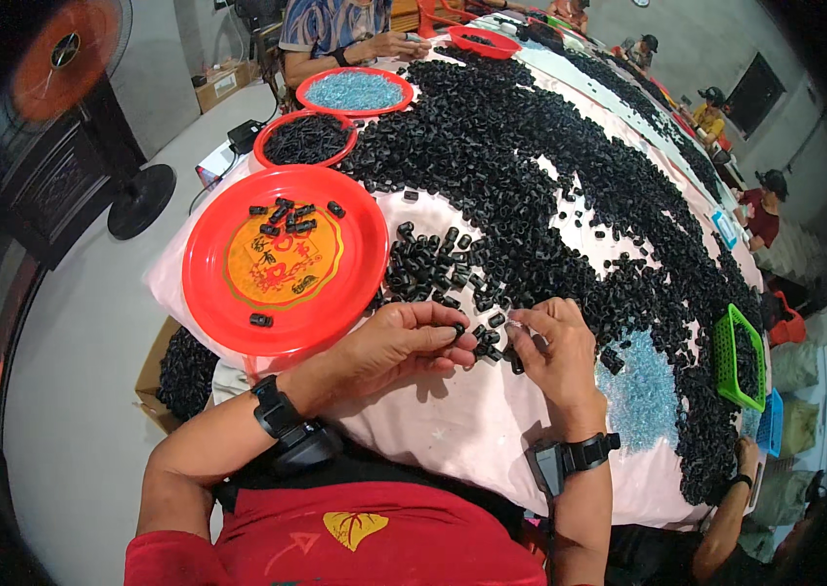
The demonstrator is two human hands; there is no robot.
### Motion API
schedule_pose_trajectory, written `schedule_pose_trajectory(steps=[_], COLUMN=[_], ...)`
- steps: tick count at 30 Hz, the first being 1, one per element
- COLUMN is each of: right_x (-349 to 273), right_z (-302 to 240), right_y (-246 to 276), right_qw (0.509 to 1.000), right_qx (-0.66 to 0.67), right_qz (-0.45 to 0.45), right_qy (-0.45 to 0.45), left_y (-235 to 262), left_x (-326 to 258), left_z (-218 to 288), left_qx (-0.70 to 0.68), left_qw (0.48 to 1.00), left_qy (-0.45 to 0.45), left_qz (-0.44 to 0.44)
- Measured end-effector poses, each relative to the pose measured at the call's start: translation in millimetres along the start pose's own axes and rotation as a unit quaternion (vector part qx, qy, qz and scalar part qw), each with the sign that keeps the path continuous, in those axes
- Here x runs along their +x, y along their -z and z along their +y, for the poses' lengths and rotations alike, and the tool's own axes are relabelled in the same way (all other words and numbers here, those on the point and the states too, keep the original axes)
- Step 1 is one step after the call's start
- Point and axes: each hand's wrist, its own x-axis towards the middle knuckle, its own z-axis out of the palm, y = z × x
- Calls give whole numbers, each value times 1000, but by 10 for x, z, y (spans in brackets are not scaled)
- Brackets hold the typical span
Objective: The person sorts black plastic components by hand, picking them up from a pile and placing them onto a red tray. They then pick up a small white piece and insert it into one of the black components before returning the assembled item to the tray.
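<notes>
My left hand (399, 344) pinches a small black plastic cylinder (459, 330) between thumb and fingertips. Just to its right, my right hand (562, 350) has thumb and forefinger closed on a tiny clear piece (514, 319), whose shape is hard to make out. Both hands hover over the near edge of the table, fingertips a short way apart. Beyond them lies a loose group of black cylinders (430, 262). To the left stands a red round tray (208, 317) with several black cylinders on it.
A large heap of small black parts (521, 186) spreads along the cloth-covered table. Clear bluish pieces (643, 391) lie at right, near a green basket (738, 356). Red bowls (350, 146) stand at far left. A co-worker's arm (726, 518) reaches in at right; other people sit further along.
</notes>
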Motion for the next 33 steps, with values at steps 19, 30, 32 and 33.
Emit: schedule_pose_trajectory(steps=[19,30,32,33], right_x=[-29,-10,-34,-41], right_z=[87,-19,4,17], right_y=[-80,-105,-83,-76], right_qw=[996,984,987,990], right_qx=[68,164,147,127], right_qz=[3,-20,-19,-18], right_qy=[-60,-72,-61,-56], left_y=[-35,44,35,72], left_x=[-56,-19,-85,-33], left_z=[89,56,70,44], left_qx=[9,14,12,-1], left_qw=[1000,999,999,999], left_qy=[-17,-37,-25,-39], left_qz=[16,8,37,-8])
